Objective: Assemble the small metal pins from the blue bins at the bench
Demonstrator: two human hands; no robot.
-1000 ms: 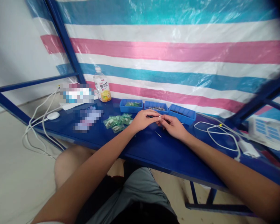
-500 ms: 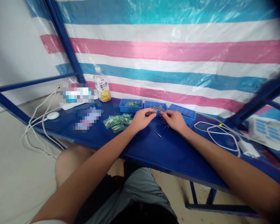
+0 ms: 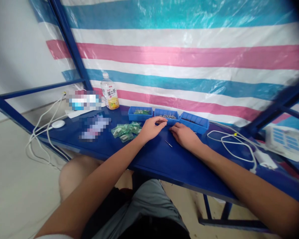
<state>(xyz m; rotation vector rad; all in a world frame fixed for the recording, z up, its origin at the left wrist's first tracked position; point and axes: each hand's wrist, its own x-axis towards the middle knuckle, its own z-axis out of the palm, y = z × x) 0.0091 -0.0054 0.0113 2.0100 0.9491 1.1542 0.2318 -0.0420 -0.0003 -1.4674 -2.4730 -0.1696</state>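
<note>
My left hand (image 3: 152, 128) hovers just in front of the middle blue bin (image 3: 156, 116), its thumb and fingertips brought together; whatever is between them is too small to name. To its right, my right hand (image 3: 185, 135) is lowered to the desk with fingers curled down, covering the spot where small thin parts lay. What its fingertips hold is hidden. Metal pieces (image 3: 169, 116) fill the middle bin. One slim metal pin-like piece (image 3: 168, 143) lies on the desk between my hands. Left of my left hand is a pile of small green-and-clear packets (image 3: 126, 130).
A left blue bin (image 3: 134, 117) contains green packets; a right blue bin (image 3: 198, 127) has dark pieces. Behind the desk (image 3: 151, 156) hangs a striped sheet (image 3: 176, 56). A drink bottle (image 3: 110, 93) stands back left. White cables (image 3: 224, 141) and a power strip (image 3: 285, 142) lie right.
My right hand has moved down from near the middle bin's front edge onto the desk, covering the loose thin parts there. My left hand stays almost still.
</note>
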